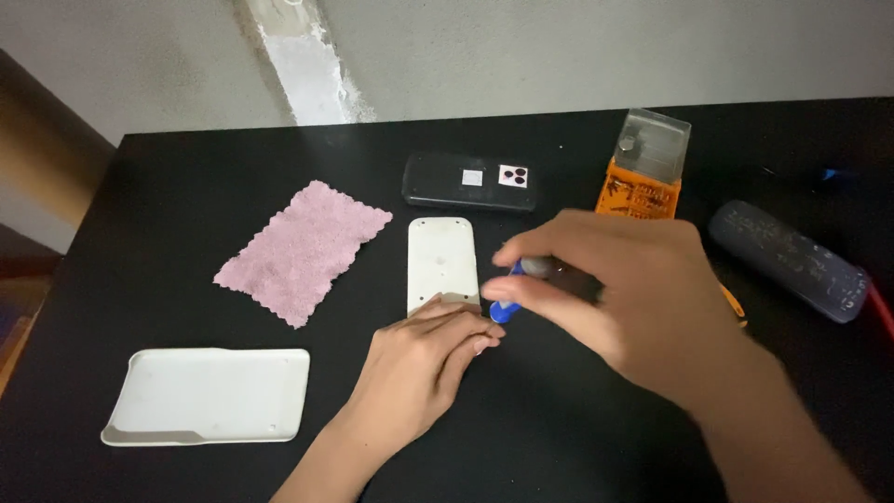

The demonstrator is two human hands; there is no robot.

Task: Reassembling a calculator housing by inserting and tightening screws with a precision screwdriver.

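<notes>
A small white rectangular device [440,261] lies face down in the middle of the black table [158,233]. My left hand [424,363] rests flat on the table with its fingertips pressing the device's near end. My right hand [615,298] hovers just right of it, pinching a small tool with a blue tip [507,303] and a grey and black handle. The blue tip touches the device's lower right corner, beside my left fingertips.
A pink cloth [303,250] lies left of the device. A white cover [209,396] sits at the front left. Behind are a black device [470,182], an orange bit set with a clear lid [643,177] and a dark grey case [787,261].
</notes>
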